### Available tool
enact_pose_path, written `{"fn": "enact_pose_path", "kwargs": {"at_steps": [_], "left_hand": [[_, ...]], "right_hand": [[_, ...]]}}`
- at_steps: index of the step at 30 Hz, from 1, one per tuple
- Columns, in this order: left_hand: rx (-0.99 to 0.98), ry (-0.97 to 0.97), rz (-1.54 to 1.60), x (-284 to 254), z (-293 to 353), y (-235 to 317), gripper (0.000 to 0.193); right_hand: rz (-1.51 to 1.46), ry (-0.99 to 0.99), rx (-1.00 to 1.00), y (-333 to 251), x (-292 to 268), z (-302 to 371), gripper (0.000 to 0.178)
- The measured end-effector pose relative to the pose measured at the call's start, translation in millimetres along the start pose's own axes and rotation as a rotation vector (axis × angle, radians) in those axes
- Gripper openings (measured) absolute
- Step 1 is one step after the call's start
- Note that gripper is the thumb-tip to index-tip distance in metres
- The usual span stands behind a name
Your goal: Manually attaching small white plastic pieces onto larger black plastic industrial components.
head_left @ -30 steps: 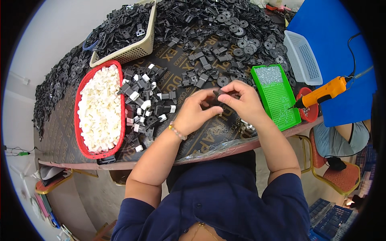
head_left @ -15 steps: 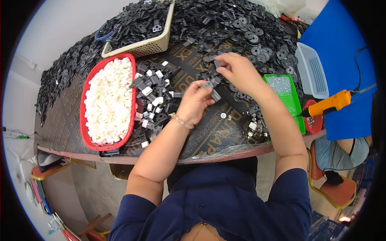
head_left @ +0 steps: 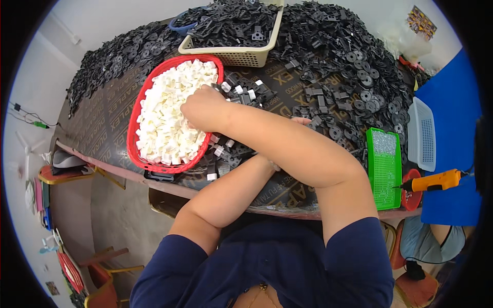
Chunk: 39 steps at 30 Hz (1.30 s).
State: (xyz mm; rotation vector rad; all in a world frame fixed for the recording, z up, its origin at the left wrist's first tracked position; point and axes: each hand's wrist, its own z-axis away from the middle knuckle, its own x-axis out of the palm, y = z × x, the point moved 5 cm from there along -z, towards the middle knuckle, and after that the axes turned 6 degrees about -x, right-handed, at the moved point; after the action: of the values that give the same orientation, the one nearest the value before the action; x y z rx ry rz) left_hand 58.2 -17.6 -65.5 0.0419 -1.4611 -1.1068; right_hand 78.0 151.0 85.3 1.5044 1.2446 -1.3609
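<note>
The left hand (head_left: 302, 121) is mostly hidden under the right forearm (head_left: 282, 133) crossing it, with a few fingers peeking out beyond; I cannot tell what they grip; the right hand (head_left: 201, 108) reaches into the red basket (head_left: 169, 168), its fingers curled down among the white pieces (head_left: 167, 110) filling it; whether they pinch one, I can't see; off to the right, a green tray (head_left: 387, 174) sits on the tabletop (head_left: 100, 110), near an orange tool (head_left: 436, 180); beside the red basket lie black parts (head_left: 264, 92), some white-ended; farther back, a cream basket (head_left: 231, 54) stands heaped with dark pieces (head_left: 231, 25).
</note>
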Motion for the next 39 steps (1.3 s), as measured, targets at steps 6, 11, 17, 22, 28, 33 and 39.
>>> {"fn": "enact_pose_path", "kwargs": {"at_steps": [6, 11, 17, 22, 28, 33, 39], "left_hand": [[0.015, 0.102, -0.212, 23, 10, 18, 0.044], [0.089, -0.006, 0.005, 7, 5, 8, 0.041], [0.353, 0.098, -0.015, 50, 24, 55, 0.045], [0.411, 0.227, 0.132, 28, 19, 50, 0.035], [0.426, 0.229, 0.072, 31, 20, 43, 0.032], [0.434, 0.181, 0.042, 37, 23, 45, 0.031], [0.463, 0.212, -0.020, 37, 25, 45, 0.029]], "right_hand": [[-0.043, -0.059, 0.072, 4, 16, -12, 0.013], [-0.345, 0.514, 0.094, 15, -29, 30, 0.014], [-0.627, 0.732, 0.430, 49, -69, 157, 0.024], [-0.906, 0.908, 0.723, 60, -52, 259, 0.026], [-1.114, 1.069, 0.885, 58, -13, 313, 0.024], [-1.286, 1.039, 0.864, 61, -5, 318, 0.024], [-1.358, 0.991, 0.841, 53, -2, 316, 0.024]]}}
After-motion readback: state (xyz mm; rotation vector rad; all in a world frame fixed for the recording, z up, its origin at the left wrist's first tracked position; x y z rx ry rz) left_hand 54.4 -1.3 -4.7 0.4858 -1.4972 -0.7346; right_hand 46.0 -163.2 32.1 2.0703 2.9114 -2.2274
